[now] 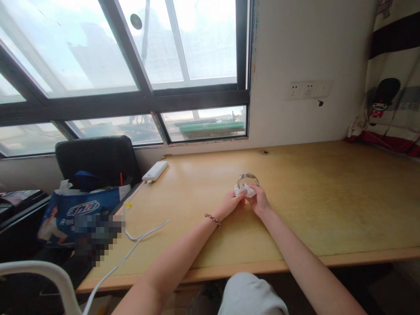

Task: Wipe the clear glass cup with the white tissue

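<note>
A silvery ring-shaped band that looks like a bangle point(248, 176) stands up above the wooden table point(321, 197), its lower part hidden by my fingers and a white tissue point(247, 190). My left hand point(231, 202) pinches the crumpled tissue at the band's lower left. On the other side, my right hand point(260, 201) is closed round the band's lower right with tissue between the fingers. A braided bracelet point(213, 220) circles my left wrist.
At the table's left edge lies a white power bank point(155, 171) with a white cable point(138, 240) trailing from it. A black chair point(98, 157) holding a blue bag point(88, 210) stands left. Wall sockets point(308, 90) and a curtain point(390, 87) are behind, to the right.
</note>
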`<state>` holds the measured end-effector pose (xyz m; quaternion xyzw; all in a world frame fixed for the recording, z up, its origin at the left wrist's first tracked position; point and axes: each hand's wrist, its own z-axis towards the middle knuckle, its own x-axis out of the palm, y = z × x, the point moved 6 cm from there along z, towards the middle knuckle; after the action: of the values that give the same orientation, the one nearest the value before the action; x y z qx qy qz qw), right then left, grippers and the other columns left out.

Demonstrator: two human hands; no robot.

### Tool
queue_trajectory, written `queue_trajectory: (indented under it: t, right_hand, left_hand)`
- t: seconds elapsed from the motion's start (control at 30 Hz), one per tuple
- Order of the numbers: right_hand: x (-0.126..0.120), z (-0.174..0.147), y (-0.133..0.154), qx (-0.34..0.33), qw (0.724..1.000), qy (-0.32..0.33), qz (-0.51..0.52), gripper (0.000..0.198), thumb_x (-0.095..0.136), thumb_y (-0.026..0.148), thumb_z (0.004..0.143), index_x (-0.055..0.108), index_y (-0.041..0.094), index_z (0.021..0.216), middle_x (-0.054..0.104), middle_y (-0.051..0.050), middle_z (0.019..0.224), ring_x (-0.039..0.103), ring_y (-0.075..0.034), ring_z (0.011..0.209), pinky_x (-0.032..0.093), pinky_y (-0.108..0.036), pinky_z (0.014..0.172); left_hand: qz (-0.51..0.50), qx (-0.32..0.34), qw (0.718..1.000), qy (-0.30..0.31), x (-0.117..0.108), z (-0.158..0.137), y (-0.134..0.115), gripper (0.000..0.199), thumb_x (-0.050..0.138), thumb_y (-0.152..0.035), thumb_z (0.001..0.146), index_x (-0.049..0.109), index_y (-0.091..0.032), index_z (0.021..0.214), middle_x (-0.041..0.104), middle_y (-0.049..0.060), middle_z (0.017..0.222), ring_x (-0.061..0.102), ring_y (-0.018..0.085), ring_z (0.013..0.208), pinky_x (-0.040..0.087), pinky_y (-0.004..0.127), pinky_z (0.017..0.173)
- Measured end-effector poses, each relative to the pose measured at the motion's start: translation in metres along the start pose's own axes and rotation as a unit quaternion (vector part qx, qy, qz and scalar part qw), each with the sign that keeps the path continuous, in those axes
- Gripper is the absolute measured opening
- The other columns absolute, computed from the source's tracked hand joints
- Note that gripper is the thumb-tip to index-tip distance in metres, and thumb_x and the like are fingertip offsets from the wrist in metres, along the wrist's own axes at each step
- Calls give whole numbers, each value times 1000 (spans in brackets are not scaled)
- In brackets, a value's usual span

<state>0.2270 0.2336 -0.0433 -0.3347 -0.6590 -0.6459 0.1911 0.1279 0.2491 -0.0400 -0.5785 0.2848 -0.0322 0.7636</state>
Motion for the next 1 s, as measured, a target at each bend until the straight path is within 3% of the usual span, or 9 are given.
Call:
queue_trajectory:
  t: [0.17,0.3,0.4,0.53,0.63,0.7,0.8,1.0]
  right_hand:
    - [-1,-4,9,-25,998,-14,-59,24,62,28,57,58,18,78,63,-2,75,57,-16,65,44,-24,50]
    - [-4,-5,13,-62,987,-46,-143,28,64,31,55,62,15,77,64,-3,74,57,-16,66,43,-23,55]
    - [-8,-2,9,-45,985,-56,-156,27,64,32,54,62,13,73,64,-3,68,57,-15,61,42,-23,53]
    - [-19,2,5,-20,983,-108,-148,22,64,32,54,58,15,67,62,1,57,57,-15,54,41,-22,45]
    - [-22,5,2,2,987,-113,-112,20,62,32,56,58,16,67,65,-3,64,61,-17,62,46,-24,49]
    - [-22,5,2,9,990,-110,-92,19,61,32,56,57,16,66,66,-5,66,62,-19,64,48,-26,50]
    - [-22,6,1,15,990,-107,-86,18,61,31,57,58,15,65,66,-6,66,62,-20,65,49,-27,51]
    - [-22,8,-1,18,991,-98,-92,20,61,35,59,58,15,64,66,-5,64,63,-21,64,51,-28,52]
  left_hand:
    - [44,7,999,-18,-3,-3,-4,52,36,-51,77,55,-13,46,50,-1,44,46,10,47,35,21,54]
    - [42,-37,996,-74,-14,-5,-1,48,42,-48,74,50,-13,41,43,-2,37,40,8,40,30,21,47]
    - [3,-31,993,-118,-21,-6,-3,42,45,-41,72,46,-13,40,41,-2,38,38,7,41,28,20,45]
    - [-39,-16,975,-218,-36,-8,-1,26,47,-31,68,44,-14,48,40,-4,45,35,6,44,26,18,44]
    - [10,-9,946,-324,-53,-12,1,17,48,-24,66,39,-16,53,36,-5,49,34,6,47,27,18,45]
    - [55,1,930,-363,-60,-14,-1,15,48,-19,64,37,-17,55,34,-5,51,35,7,49,29,17,47]
    - [97,53,929,-353,-57,-15,-10,8,47,-14,65,41,-18,61,41,-4,59,41,8,55,34,18,51]
    - [115,163,958,-204,-29,-16,-33,8,48,-16,72,54,-18,78,52,1,78,49,8,64,42,19,58]
